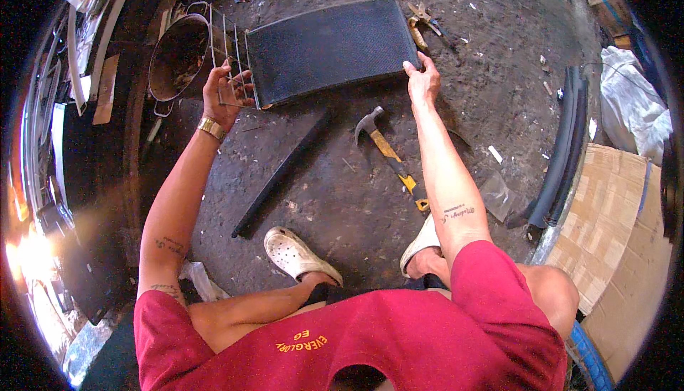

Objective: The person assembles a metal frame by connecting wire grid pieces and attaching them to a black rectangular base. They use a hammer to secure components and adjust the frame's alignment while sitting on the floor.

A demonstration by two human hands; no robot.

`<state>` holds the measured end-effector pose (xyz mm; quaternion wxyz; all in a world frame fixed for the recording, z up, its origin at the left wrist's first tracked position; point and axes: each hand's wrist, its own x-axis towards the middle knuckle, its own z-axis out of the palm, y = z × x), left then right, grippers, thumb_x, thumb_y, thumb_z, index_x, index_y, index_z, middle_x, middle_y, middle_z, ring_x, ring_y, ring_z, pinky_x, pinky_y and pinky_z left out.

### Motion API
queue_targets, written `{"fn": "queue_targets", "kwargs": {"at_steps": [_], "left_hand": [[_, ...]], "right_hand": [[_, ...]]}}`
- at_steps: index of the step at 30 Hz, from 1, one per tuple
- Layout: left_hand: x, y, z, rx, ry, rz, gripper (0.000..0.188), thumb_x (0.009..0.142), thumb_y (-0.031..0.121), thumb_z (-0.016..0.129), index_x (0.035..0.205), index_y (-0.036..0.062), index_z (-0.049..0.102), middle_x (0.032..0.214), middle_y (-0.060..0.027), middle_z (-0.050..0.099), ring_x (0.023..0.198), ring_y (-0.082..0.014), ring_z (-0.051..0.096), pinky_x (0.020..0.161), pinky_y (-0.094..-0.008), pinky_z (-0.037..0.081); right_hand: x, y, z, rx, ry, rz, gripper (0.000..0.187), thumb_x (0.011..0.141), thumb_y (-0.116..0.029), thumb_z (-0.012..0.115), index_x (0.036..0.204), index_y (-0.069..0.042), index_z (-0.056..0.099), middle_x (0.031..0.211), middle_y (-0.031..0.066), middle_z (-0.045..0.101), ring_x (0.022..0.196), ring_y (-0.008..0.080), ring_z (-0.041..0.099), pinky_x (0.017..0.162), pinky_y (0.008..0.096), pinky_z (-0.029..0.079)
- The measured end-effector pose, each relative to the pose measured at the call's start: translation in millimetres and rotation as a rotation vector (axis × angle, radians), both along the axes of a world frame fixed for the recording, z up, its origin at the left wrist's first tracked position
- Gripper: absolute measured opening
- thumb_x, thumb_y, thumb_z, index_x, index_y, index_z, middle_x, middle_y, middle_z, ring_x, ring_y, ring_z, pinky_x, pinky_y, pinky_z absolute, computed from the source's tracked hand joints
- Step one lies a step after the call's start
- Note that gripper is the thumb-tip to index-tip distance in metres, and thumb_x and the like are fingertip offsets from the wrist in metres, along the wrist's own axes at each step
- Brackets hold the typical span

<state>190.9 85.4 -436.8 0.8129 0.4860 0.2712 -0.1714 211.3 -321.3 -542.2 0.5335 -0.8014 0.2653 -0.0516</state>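
Note:
Held out in front of me is a dark panel [328, 45] with a fine mesh face, slightly tilted; I cannot tell its exact kind. A frame of thin metal bars [238, 52] adjoins its left end. My left hand [226, 91] has its fingers curled around these bars near the lower corner. My right hand [424, 81] grips the panel's lower right corner, thumb on the face and fingers at the side edge. Below the panel, a claw hammer [388, 150] with a yellow and black handle lies on the ground. Pliers [426, 19] lie past the panel's right edge.
A long black strip [281, 173] lies on the dirty floor before my left foot. At left stands a round metal pot [152, 70] beside stacked long pieces. On the right are black curved strips [563, 148], flattened cardboard [605, 213] and a white plastic bag [630, 99].

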Motion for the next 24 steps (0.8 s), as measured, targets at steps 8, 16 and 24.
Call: {"fn": "queue_targets", "kwargs": {"at_steps": [8, 16, 24], "left_hand": [[-1.4, -10.1, 11.5, 0.074, 0.016, 0.01, 0.033, 0.082, 0.042, 0.059, 0.111, 0.0259, 0.057, 0.113, -0.0145, 0.064, 0.09, -0.0328, 0.063, 0.074, -0.0496, 0.05], [-0.1, -5.3, 12.9, 0.026, 0.02, -0.015, 0.042, 0.082, 0.043, 0.057, 0.118, 0.025, 0.049, 0.114, -0.0124, 0.062, 0.092, -0.0286, 0.061, 0.078, -0.0461, 0.048], [-10.0, 5.1, 12.1, -0.023, 0.027, 0.013, 0.034, 0.084, 0.039, 0.056, 0.114, 0.0241, 0.052, 0.112, -0.0144, 0.065, 0.091, -0.0319, 0.063, 0.081, -0.0508, 0.05]], "right_hand": [[1.0, -7.7, -12.0, -0.103, -0.039, 0.068, 0.053, 0.079, -0.018, 0.077, 0.127, -0.006, 0.06, 0.119, 0.0131, 0.066, 0.107, 0.0237, 0.062, 0.094, 0.0326, 0.046], [1.1, -17.0, -1.1, -0.172, -0.004, 0.13, 0.054, 0.082, -0.027, 0.072, 0.131, -0.008, 0.057, 0.12, 0.024, 0.059, 0.113, 0.0367, 0.056, 0.096, 0.0425, 0.044], [-75.2, 23.4, 13.0, -0.276, -0.155, 0.054, 0.03, 0.082, -0.009, 0.063, 0.109, -0.005, 0.053, 0.094, 0.0119, 0.058, 0.092, 0.0292, 0.056, 0.084, 0.0427, 0.044]]}}
